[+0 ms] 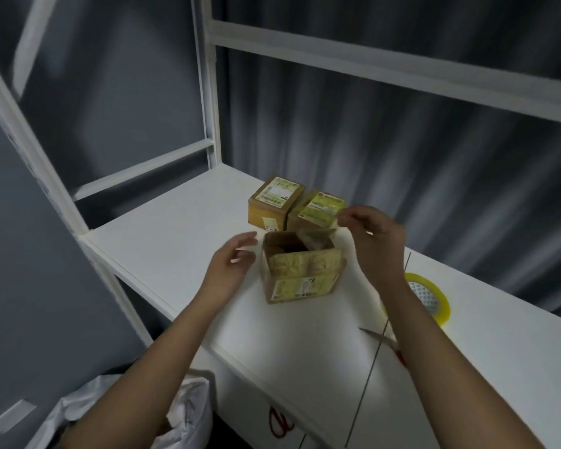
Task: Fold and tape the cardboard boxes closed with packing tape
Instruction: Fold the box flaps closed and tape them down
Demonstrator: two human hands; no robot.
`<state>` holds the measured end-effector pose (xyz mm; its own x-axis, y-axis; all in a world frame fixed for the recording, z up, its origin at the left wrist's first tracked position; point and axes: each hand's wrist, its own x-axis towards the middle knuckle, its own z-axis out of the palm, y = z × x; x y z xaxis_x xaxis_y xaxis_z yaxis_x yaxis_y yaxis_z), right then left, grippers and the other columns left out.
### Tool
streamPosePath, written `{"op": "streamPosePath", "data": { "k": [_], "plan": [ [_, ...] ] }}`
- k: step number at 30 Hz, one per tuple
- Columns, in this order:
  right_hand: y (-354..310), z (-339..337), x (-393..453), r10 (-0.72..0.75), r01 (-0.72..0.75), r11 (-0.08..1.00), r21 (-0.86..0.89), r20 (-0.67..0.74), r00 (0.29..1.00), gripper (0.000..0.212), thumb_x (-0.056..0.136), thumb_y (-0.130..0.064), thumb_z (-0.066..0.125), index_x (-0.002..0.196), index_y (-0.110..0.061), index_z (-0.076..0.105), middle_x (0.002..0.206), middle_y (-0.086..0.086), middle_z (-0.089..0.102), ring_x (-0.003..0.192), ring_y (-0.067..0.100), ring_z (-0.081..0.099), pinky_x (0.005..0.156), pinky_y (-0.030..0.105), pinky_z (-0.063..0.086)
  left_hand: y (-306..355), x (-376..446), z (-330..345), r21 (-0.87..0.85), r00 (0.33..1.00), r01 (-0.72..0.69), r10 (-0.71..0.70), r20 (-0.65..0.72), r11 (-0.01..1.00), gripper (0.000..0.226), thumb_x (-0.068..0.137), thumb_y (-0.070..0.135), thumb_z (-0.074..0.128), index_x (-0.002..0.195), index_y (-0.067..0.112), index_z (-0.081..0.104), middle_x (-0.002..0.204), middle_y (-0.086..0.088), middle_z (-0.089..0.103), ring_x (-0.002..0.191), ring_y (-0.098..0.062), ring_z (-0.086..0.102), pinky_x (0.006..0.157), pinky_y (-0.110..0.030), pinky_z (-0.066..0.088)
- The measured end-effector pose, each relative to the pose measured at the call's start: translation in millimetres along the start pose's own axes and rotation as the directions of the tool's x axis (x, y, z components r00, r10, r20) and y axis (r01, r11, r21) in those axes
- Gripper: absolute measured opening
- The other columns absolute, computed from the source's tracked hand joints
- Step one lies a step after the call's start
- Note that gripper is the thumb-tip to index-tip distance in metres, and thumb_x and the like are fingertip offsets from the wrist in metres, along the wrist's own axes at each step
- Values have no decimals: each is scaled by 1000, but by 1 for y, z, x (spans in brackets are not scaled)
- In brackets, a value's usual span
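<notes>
A small cardboard box (300, 280) stands on the white table (182, 228) with its top flaps open; old tape and a label cover its front. My left hand (230, 264) hovers just left of it, fingers relaxed and apart from the box. My right hand (374, 234) is raised above the box's right rear corner, fingertips pinched together, apparently on a flap's edge. Two closed, labelled boxes stand behind: one at the left (274, 204), one at the right (318, 210). A roll of yellowish packing tape (429, 294) lies flat to the right, partly behind my right forearm.
Scissors (382, 341) with red handles lie on the table near my right forearm. A white rack frame (212, 92) rises behind the table in front of a grey curtain. A bin lined with a white bag (188, 413) stands on the floor at lower left.
</notes>
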<state>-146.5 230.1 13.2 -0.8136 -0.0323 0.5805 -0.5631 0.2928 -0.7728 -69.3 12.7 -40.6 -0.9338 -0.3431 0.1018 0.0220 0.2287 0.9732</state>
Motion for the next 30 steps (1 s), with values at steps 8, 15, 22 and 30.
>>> {"op": "streamPosePath", "data": {
  "k": [8,15,22,30],
  "plan": [
    [14,8,-8,-9,102,976,-193,433,901,17,81,-2,69,84,-17,77,83,-20,67,77,-14,58,74,7,43,2,11,22,177,860,-15,-78,505,984,85,65,23,55,145,18,24,134,5,42,122,-9,40,85,-4,38],
    [19,26,-4,11,112,970,-215,502,865,16,85,-7,67,84,-20,76,85,-14,71,81,4,64,77,17,48,-8,13,33,173,889,72,-142,436,982,92,54,41,76,135,26,34,129,3,48,116,-13,50,92,-31,49],
    [25,32,2,38,102,967,-232,532,846,15,85,-8,67,85,-20,75,85,-8,73,81,10,67,79,33,53,-7,16,49,282,964,67,-135,228,957,59,63,48,67,114,23,53,113,1,59,105,-19,56,92,-39,47],
    [24,35,12,74,167,894,-416,505,860,54,89,-18,63,140,-28,46,97,1,73,93,20,63,80,35,49,-9,19,50,404,974,41,-126,186,914,48,73,48,61,110,18,59,105,-3,65,101,-23,60,93,-44,45]
  ]
}}
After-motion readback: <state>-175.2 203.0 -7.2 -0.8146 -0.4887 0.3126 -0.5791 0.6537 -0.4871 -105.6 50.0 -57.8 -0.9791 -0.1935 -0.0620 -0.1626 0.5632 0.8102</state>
